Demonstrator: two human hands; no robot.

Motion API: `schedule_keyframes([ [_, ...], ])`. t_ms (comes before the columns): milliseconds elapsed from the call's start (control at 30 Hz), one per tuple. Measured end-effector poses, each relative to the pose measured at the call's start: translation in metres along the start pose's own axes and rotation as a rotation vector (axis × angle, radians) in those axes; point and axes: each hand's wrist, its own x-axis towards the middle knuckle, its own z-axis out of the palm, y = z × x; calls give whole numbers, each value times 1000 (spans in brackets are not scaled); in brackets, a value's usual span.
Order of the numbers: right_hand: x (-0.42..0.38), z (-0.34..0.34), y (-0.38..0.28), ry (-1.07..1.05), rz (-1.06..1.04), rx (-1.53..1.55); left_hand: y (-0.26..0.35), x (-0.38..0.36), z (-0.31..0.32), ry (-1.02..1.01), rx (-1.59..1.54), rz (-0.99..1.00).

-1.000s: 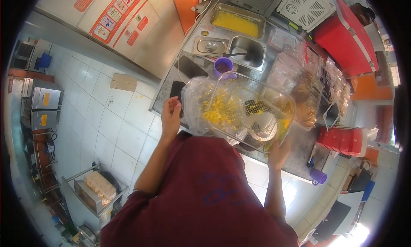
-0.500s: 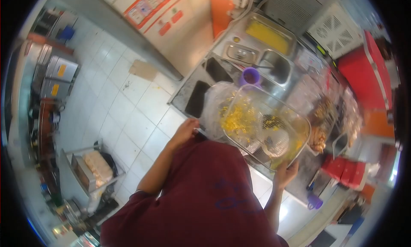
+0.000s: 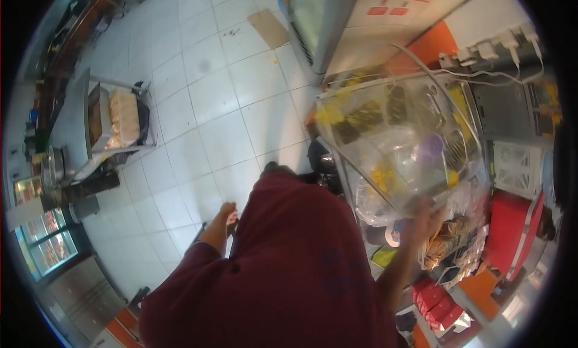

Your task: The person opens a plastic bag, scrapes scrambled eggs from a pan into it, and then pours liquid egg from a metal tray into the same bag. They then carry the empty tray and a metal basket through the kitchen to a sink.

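Observation:
My right hand [image 3: 424, 218], smeared by motion, grips the near edge of a rectangular wire basket [image 3: 361, 167]. The basket is raised and tilted over the counter, and its mesh is blurred enough to see through. Yellow bits show at its far left corner. Beneath it lies a clear plastic bag [image 3: 370, 206] with yellow crumbs [image 3: 385, 178] on or in it. My left hand [image 3: 227, 214] hangs low by my left side, away from the counter, with fingers curled. Whatever it may hold is too small to name.
A purple cup [image 3: 430, 146] stands on the counter behind the mesh. Bagged brown food [image 3: 442, 242], a red bag [image 3: 512, 233] and red boxes [image 3: 439, 309] are at right. A fridge [image 3: 319, 28] rises beyond the counter. A cart with a carton [image 3: 123, 119] stands left.
The basket has gone from lying over the counter to being lifted and tilted, carried by my right hand. My left hand has dropped down and left. The view has turned.

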Motion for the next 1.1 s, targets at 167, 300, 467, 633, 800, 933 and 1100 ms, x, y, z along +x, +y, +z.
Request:
schedule_keyframes([
  [167,-48,157,86,-337,396,-139,-45,-51,-32,-57,353,399],
  [300,-107,237,235,-518,510,-44,-65,-23,-67,-32,254,659],
  [467,-164,216,398,-227,757,66,-20,-66,-64,-4,-20,393],
  [633,-172,108,471,377,906,-55,-69,-25,-34,112,344,609],
  [800,-129,-11,590,-3,204,-919,-132,7,-44,11,-241,162],
  [933,-35,15,649,103,106,-789,-246,40,-70,-174,5,189],
  [1100,49,14,706,-33,-47,-1356,-305,39,-63,44,388,74],
])
